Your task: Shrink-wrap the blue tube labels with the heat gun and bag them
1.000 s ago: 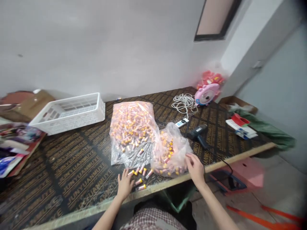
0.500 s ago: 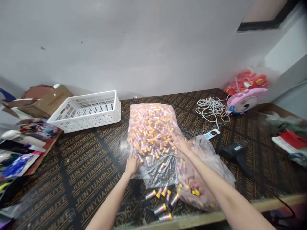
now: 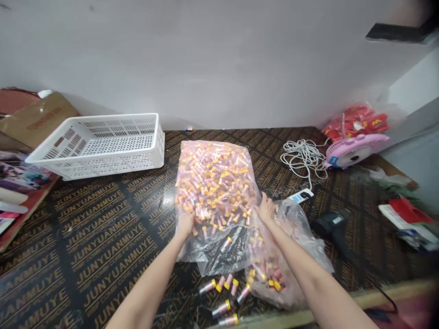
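Observation:
A large clear plastic bag (image 3: 216,178) full of small pink tubes with yellow caps lies flat on the dark printed board. My left hand (image 3: 186,222) grips its lower left edge, the fingertips partly hidden by plastic. At its lower right edge is my right hand (image 3: 265,209), with the fingers curled against the plastic. A second bag (image 3: 274,278) of similar tubes lies under and beside my right forearm. One tube (image 3: 226,244) rests in the bag's flattened mouth. Several loose tubes (image 3: 221,309) are scattered near the board's front edge.
A white plastic basket (image 3: 113,160) stands at the back left beside a cardboard box (image 3: 41,121). To the right are a coiled white cable (image 3: 303,157), a power strip (image 3: 302,196), a pink fan (image 3: 355,151), red items in plastic (image 3: 358,121) and a black heat gun (image 3: 332,224).
The view has shifted a little to the right. My left hand has moved up along the bag's edge and closed on it; my right hand's fingers have curled at the right edge.

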Available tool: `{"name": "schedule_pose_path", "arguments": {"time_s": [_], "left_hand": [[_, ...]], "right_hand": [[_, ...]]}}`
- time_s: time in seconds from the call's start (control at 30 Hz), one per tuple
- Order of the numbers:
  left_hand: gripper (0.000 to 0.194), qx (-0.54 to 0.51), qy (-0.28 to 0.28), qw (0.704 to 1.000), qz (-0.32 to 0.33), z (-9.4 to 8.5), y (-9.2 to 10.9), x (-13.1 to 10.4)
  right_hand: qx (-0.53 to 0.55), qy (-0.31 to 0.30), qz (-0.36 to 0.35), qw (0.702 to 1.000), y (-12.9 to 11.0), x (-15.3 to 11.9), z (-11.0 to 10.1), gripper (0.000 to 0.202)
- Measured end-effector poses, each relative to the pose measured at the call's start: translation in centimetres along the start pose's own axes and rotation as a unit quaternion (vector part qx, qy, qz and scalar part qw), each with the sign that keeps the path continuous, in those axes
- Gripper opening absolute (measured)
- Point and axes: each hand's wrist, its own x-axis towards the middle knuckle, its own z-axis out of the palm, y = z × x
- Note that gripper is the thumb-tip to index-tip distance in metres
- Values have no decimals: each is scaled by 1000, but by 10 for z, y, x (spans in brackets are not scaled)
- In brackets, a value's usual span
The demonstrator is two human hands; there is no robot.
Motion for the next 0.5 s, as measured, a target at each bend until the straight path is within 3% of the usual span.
{"name": "schedule_pose_path", "arguments": {"time_s": [0.1, 0.17, 0.23, 0.3, 0.37, 0.43, 0.5], "left_hand": [[22, 1, 24, 998, -62, -20, -11, -15], [29, 9, 51, 989, -139, -32, -21, -22], [29, -1, 90, 975, -201, -40, -26, -25], [28, -29, 154, 964, -213, -40, -14, -27], [35, -40, 236, 957, -163, -33, 21, -33], [43, -32, 288, 955, -61, -16, 78, -44], [40, -47, 195, 973, 114, 8, 146, -60]], "right_hand": [[43, -6, 11, 999, -12, -2, -3, 28], [68, -4, 7, 998, -16, -5, -6, 25], [84, 3, -4, 996, -9, -8, -14, 27], [93, 18, -11, 995, 14, -15, -31, 28], [82, 37, -1, 996, 52, -26, -50, 44], [41, 32, 35, 998, 95, -44, -64, 76], [-6, -19, 85, 996, 137, -71, -67, 101]]}}
